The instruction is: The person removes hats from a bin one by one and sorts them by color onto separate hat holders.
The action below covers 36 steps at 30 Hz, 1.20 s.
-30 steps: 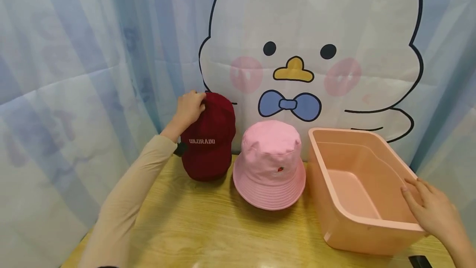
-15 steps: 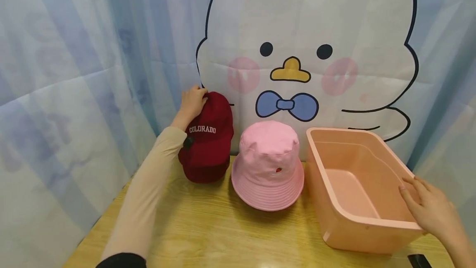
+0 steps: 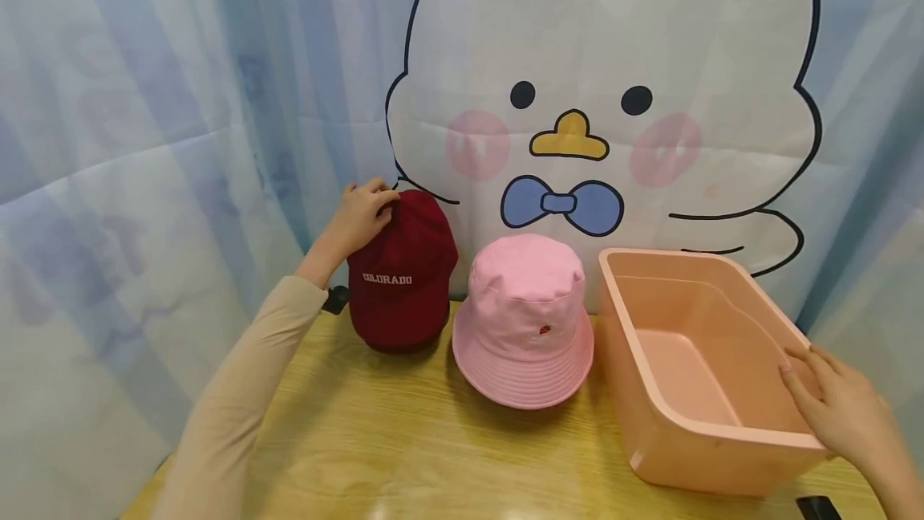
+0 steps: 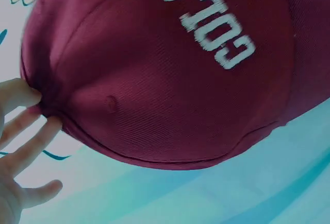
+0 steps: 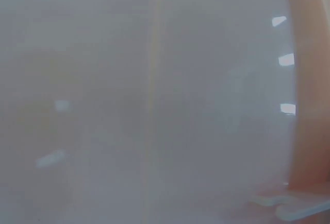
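A maroon cap lettered COLORADO stands on the wooden table against the backdrop. My left hand grips its top back edge. In the left wrist view the fingertips pinch the cap at its seam. A pink bucket hat sits just right of the cap. Right of that stands an empty pink plastic bin. My right hand rests on the bin's right rim with its fingers lying straight over the edge. The right wrist view is a blur, with only the bin's wall showing.
A curtain with a large cartoon duck hangs right behind the hats and the bin. A small black object lies at the table's near right corner. The table's left edge runs diagonally below my left sleeve.
My left hand lifted the maroon cap a little and has brought it back down, now slightly lower. The right hand, bin and pink hat have stayed put.
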{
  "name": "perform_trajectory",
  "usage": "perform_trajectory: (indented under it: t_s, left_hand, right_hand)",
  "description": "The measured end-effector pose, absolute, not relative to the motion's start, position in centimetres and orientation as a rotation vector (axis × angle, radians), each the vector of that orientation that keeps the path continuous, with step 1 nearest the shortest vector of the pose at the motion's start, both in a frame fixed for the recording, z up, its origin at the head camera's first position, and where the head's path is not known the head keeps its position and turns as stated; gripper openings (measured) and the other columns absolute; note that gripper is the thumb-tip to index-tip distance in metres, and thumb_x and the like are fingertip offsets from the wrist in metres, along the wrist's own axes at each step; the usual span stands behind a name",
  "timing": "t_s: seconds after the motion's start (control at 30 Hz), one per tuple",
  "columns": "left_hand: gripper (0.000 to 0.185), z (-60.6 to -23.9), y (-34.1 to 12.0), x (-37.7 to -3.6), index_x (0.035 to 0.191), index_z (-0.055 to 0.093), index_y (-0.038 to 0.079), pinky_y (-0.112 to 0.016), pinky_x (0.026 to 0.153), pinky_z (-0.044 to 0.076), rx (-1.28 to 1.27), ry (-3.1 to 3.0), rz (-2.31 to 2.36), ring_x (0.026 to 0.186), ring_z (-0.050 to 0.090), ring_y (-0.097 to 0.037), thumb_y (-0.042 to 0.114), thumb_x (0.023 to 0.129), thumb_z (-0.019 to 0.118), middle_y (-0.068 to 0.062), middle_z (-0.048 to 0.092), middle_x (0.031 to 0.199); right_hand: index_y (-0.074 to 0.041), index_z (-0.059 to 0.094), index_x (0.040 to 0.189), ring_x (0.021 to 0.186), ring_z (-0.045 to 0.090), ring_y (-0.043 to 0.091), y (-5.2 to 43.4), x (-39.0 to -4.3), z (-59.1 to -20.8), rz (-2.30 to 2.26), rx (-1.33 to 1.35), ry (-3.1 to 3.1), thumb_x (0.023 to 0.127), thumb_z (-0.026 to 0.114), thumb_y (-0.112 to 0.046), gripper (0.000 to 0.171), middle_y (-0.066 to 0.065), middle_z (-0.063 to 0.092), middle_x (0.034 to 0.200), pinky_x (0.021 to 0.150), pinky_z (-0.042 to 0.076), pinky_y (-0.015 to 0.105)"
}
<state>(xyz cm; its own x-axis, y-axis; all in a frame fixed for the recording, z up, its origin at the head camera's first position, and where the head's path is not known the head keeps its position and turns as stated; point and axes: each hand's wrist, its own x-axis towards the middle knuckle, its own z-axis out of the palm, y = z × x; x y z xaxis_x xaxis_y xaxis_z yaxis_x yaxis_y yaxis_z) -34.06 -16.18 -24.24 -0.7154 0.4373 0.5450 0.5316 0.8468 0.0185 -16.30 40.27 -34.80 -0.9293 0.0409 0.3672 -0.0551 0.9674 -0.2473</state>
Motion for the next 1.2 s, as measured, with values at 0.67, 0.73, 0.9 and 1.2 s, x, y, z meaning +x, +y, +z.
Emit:
perform_trajectory:
  t_s: [0.67,0.73,0.9,1.2]
  left_hand:
    - [0.022,-29.5,-19.0,-30.7,0.106,0.061,0.001,-0.037,0.063,0.044,-0.523,-2.407,-0.529,0.075,0.055,-0.027,0.011,0.087,0.055,-0.016,0.056,0.096]
    - [0.022,-30.8,-19.7,-30.1,0.106,0.061,0.001,-0.038,0.064,0.044,-0.489,-2.412,-0.577,0.078,0.055,-0.027,0.012,0.088,0.055,-0.016,0.056,0.095]
    - [0.023,-34.2,-21.3,-28.9,0.105,0.061,-0.002,-0.041,0.068,0.049,-0.425,-2.426,-0.715,0.081,0.06,-0.033,0.01,0.087,0.056,-0.02,0.059,0.095]
    - [0.035,-37.7,-23.1,-28.2,0.115,0.049,-0.012,-0.041,0.07,0.052,-0.304,-2.57,-1.236,0.09,0.06,-0.039,0.013,0.091,0.049,-0.032,0.055,0.107]
  right_hand:
    - [0.005,0.05,0.118,0.091,0.044,0.054,39.3,-15.8,-34.1,0.339,-0.052,-2.567,0.093,0.041,-0.029,0.043,0.04,0.049,0.108,0.073,0.032,0.062]
    - [0.004,0.053,0.115,0.088,0.046,0.053,38.5,-15.4,-33.9,0.371,-0.038,-2.518,0.093,0.043,-0.026,0.039,0.038,0.051,0.106,0.071,0.034,0.06]
    - [-0.001,0.059,0.111,0.06,0.055,0.009,35.3,-14.3,-32.9,0.552,0.076,-2.388,0.089,0.051,-0.017,0.028,0.022,0.064,0.103,0.053,0.042,0.029]
    - [-0.007,0.06,0.112,0.086,0.047,-0.021,26.2,-13.4,-31.5,0.861,0.446,-2.261,0.084,0.058,-0.004,0.029,-0.029,0.052,0.11,0.065,0.039,0.0]
